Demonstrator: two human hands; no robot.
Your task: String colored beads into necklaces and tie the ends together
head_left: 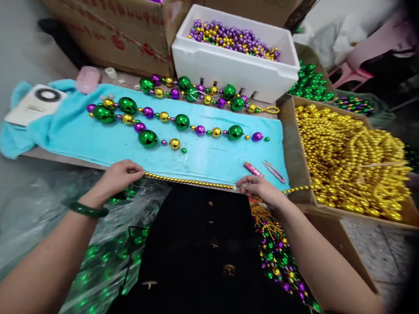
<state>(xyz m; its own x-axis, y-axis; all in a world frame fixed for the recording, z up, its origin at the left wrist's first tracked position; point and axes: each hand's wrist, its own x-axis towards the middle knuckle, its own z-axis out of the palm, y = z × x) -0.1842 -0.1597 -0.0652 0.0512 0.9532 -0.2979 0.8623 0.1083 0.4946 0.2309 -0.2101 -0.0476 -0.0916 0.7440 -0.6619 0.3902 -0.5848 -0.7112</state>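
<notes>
A string of small gold beads (190, 180) is stretched along the near edge of the turquoise towel (203, 161). My left hand (121, 173) pinches its left end. My right hand (257, 188) has its fingers closed at the right end, by a small white piece; a gold strand runs on from there toward the box on the right. Beyond my hands lies a strand of large green, purple and gold beads (181, 122), with loose thread at its near end. Close to my right hand are pink thread snips (274, 171) and a pink-and-white lighter-like object (253, 168). A thin needle (231, 152) rests on the towel.
A white foam box (234, 65) of purple and gold beads stands at the back. On the right, a cardboard box (291, 144) holds piled gold bead strands (353, 161). Another mixed bead strand (191, 92) lies behind. A white device (36, 104) and pink dish (87, 79) sit left.
</notes>
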